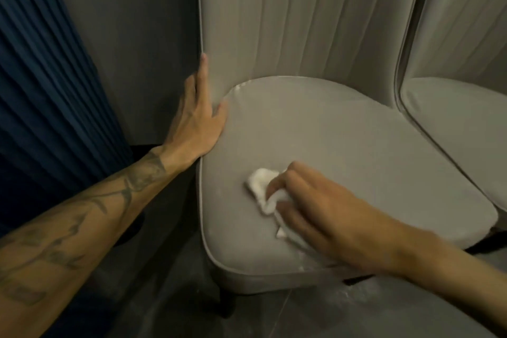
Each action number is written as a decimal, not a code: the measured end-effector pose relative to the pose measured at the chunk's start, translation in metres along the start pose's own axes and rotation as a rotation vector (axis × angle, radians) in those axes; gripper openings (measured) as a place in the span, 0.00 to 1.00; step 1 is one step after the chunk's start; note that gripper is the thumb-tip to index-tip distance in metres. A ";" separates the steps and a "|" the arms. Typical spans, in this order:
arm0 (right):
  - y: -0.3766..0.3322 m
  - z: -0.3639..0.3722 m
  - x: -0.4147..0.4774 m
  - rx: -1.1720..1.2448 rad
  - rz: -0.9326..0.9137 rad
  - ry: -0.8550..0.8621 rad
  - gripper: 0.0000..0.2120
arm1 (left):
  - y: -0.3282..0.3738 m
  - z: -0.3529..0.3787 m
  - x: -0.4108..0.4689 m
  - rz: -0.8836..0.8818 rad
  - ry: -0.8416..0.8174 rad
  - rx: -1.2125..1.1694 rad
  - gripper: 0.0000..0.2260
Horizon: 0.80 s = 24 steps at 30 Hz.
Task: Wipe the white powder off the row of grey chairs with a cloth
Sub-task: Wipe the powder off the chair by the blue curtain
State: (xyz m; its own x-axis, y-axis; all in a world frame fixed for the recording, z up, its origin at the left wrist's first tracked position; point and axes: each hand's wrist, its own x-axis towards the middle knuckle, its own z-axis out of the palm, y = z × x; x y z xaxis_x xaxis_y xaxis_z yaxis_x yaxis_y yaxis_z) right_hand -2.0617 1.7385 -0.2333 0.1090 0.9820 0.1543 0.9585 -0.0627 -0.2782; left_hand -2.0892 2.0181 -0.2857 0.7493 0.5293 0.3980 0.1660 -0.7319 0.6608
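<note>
The right hand (315, 208) pinches a white cloth (260, 186) on the grey chair (356, 132) seat; the left hand (194, 118), held flat, presses its side.

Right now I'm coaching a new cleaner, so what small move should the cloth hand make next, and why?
Probably draw the cloth back toward the front edge of the seat. The right hand grips it on the front-left part, and a faint white powder smear shows by the front edge near the wrist. The left hand lies flat against the chair's side, steadying it.
</note>
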 end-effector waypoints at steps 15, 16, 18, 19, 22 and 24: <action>0.011 -0.001 -0.074 -0.059 0.358 0.284 0.08 | 0.003 0.001 -0.002 0.001 0.002 -0.009 0.38; 0.010 0.001 -0.080 -0.073 0.427 0.324 0.07 | 0.003 0.001 -0.002 0.004 0.005 -0.010 0.38; -0.007 0.014 -0.074 -0.088 0.458 0.348 0.08 | 0.002 0.002 -0.001 0.010 0.015 -0.010 0.38; -0.021 0.022 -0.065 -0.083 0.433 0.335 0.08 | 0.002 0.002 -0.001 0.011 0.019 -0.010 0.38; -0.049 0.033 -0.045 -0.031 0.225 0.218 0.07 | 0.002 0.002 -0.001 0.008 0.021 -0.002 0.39; -0.039 0.022 -0.052 0.004 0.169 0.190 0.08 | 0.001 0.002 -0.001 0.010 0.019 -0.007 0.39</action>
State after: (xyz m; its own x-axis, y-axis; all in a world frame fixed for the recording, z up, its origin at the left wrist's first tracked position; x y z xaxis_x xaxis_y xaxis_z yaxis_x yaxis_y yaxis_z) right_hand -2.1104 1.6938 -0.2512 0.3158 0.9063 0.2807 0.9212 -0.2221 -0.3194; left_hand -2.0886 2.0160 -0.2863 0.7387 0.5297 0.4168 0.1537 -0.7344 0.6610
